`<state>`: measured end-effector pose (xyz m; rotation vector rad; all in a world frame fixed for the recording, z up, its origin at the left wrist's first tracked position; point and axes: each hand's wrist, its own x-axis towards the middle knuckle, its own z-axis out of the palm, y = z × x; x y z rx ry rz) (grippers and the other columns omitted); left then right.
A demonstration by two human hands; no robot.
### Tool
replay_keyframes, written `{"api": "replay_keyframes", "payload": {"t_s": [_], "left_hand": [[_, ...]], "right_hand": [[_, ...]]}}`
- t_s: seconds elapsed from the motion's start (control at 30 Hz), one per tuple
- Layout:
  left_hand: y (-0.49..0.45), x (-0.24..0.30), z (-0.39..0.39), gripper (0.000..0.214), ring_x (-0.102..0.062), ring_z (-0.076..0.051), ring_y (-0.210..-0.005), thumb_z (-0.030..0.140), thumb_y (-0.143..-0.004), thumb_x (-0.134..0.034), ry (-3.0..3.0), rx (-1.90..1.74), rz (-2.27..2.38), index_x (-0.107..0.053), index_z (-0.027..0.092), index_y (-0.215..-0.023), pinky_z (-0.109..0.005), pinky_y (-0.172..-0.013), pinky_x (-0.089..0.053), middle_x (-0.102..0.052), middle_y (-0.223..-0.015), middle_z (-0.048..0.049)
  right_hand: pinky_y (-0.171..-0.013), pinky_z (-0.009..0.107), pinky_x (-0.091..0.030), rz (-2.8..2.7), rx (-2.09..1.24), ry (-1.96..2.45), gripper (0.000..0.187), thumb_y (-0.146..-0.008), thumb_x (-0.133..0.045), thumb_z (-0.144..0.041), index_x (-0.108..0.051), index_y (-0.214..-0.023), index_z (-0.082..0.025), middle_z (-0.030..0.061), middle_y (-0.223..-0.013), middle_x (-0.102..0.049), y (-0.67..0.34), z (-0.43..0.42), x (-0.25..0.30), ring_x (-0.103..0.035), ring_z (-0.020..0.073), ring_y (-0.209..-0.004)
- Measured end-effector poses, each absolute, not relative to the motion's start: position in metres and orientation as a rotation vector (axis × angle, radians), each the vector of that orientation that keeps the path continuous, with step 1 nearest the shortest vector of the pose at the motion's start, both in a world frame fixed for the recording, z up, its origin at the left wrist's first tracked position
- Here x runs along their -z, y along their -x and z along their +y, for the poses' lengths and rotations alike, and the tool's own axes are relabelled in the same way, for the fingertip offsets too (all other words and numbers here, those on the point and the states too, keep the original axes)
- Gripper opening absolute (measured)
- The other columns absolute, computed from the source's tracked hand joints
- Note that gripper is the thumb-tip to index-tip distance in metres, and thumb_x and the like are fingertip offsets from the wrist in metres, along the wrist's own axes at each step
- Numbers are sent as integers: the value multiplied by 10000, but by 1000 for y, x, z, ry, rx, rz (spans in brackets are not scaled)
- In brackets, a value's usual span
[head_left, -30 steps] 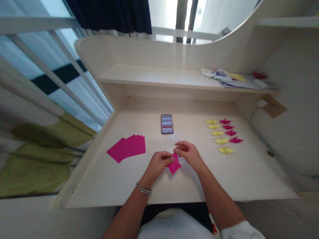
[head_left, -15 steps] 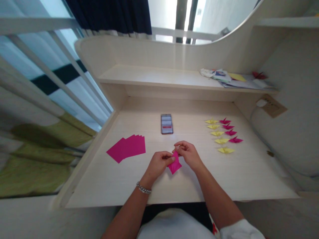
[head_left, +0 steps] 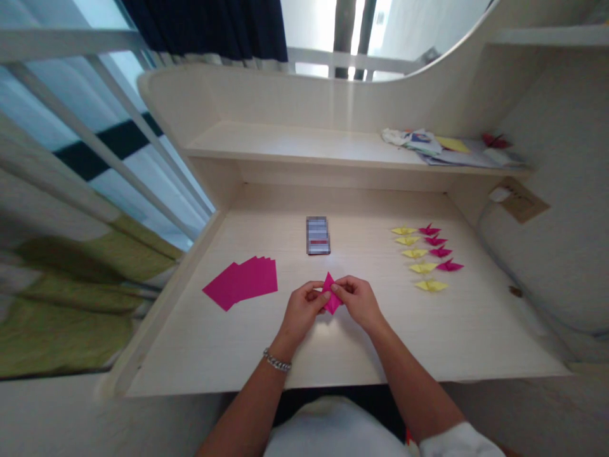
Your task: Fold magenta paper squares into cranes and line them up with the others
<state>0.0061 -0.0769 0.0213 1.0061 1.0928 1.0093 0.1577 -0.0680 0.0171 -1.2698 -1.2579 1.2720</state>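
A folded pink origami paper point(head_left: 332, 303) is held between both hands above the front middle of the desk. It has a narrow diamond shape, with one point up and away from me and one toward me. My left hand point(head_left: 303, 307) pinches its left edge, thumb on top. From the other side my right hand point(head_left: 358, 298) grips the right edge, its thumb also on the paper's face. Fingertips underneath are hidden. To the left lies a fanned stack of pink paper sheets point(head_left: 247, 282). Several yellow paper cranes point(head_left: 415, 253) and pink paper cranes point(head_left: 435, 241) stand in two columns at the right.
A phone point(head_left: 318, 235) lies on the desk point(head_left: 266, 349) beyond my hands. Papers point(head_left: 457, 149) lie on the shelf point(head_left: 285, 143) at the back. A cable point(head_left: 504, 266) runs from the wall socket point(head_left: 521, 200) down the right side. Bed rails point(head_left: 95, 139) border the left.
The folded paper has turned more upright, with its far point now showing above my fingers. My right hand has shifted from its top to its right edge.
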Motion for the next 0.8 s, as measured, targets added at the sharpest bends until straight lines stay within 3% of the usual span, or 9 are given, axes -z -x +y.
{"api": "replay_keyframes", "payload": {"t_s": [0.2, 0.47, 0.67, 0.8], "left_hand": [[-9, -22, -82, 452, -609, -130, -671, 234, -652, -750, -968, -1040, 1016, -608, 153, -1074, -234, -619, -479, -654, -777, -32], [-8, -28, -83, 598, -652, -176, -806, 129, -566, -786, -1002, -1040, 960, -569, 159, -1123, -277, -725, -506, -677, -950, -71], [-6, -30, -77, 335, -657, -172, -748, 279, -676, -736, -890, -1086, 997, -651, 134, -965, -294, -695, -530, -703, -863, -81], [-5, -26, -74, 268, -659, -174, -705, 243, -659, -735, -845, -1099, 1033, -672, 125, -891, -302, -672, -540, -704, -800, -74]], "right_hand": [[-577, 255, -458, -1309, -1054, 1339, 203, -773, -623, -342, -692, -796, -152, 50, -704, -689, -151, -70, -24, -598, 159, -619], [-581, 262, -470, -1261, -1055, 1327, 205, -773, -622, -346, -694, -808, -157, 55, -724, -698, -150, -70, -24, -612, 166, -629], [-549, 262, -464, -1206, -1176, 1285, 199, -742, -659, -341, -698, -800, -155, 49, -684, -685, -152, -69, -21, -597, 156, -592], [-561, 270, -478, -1140, -1392, 1175, 187, -697, -695, -304, -698, -812, -157, 37, -680, -683, -156, -68, -23, -596, 146, -581]]}}
